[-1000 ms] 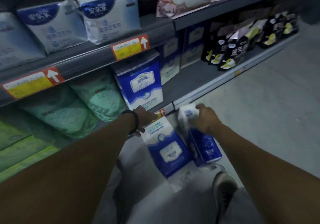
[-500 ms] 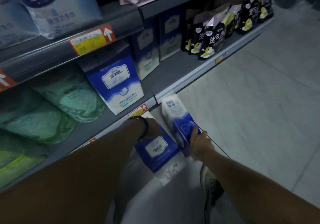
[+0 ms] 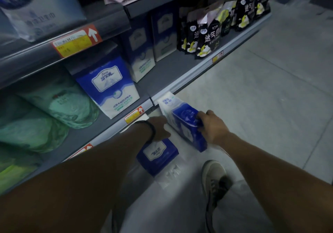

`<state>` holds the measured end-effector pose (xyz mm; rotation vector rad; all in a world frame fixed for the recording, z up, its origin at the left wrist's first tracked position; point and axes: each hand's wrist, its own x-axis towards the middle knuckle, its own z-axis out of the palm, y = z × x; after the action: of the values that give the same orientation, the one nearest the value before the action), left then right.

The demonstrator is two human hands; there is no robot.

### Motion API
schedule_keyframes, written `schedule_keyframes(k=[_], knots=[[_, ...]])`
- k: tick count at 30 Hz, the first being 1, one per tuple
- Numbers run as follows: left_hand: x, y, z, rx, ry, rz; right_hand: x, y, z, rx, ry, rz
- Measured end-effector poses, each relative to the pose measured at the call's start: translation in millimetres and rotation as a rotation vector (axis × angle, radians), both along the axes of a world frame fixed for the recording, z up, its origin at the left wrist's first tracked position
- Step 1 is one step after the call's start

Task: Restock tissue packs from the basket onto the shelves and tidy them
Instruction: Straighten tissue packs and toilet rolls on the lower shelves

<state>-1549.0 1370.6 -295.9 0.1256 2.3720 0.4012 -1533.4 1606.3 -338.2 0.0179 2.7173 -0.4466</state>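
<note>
Head camera, looking down at the foot of a dim shop shelf: the right hand (image 3: 214, 128) has its fingers curled round the blue end of a blue-and-white tissue pack (image 3: 182, 122). The pack is tilted, and its white end points at the front edge of the bottom shelf (image 3: 180, 86), just short of it and over the floor (image 3: 270, 88). The left hand (image 3: 158, 128), with a black wristband (image 3: 152, 130) on its wrist, lies over the top of a second tissue pack (image 3: 158, 153) of the same kind. This one is lower, just in front of the shelf's front edge and beside the first. The fingers are hidden, so I cannot tell whether they grip it or only rest on it. On the bottom shelf a matching blue-and-white pack (image 3: 108, 86) stands upright near the front edge. Green wrapped packs (image 3: 59, 104) lie toward the shelf's left end, more blue packs (image 3: 140, 49) stand further back, and black-and-yellow pouches (image 3: 207, 38) stand toward the right end. An orange-and-yellow price label (image 3: 133, 114) sits on the front rail just above the left hand. The person's shoe (image 3: 213, 173) is on the floor below the right forearm.
</note>
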Motion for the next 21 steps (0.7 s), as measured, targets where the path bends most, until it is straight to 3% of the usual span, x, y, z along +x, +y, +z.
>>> schedule_keyframes(k=[7, 12, 16, 21], knots=[[-5, 15, 10, 0.098, 0.310, 0.010, -35, 30, 93, -0.016, 0.068, 0.298], [-2, 32, 18, 0.212, 0.272, -0.065, -43, 10, 144, -0.075, 0.099, 0.413], [5, 33, 24, 0.407, 0.206, 0.097, -52, -12, 166, -0.094, 0.124, 0.460], [0, 15, 33, 0.555, 0.204, 0.330, -59, -28, 185, -0.299, 0.297, 0.292]])
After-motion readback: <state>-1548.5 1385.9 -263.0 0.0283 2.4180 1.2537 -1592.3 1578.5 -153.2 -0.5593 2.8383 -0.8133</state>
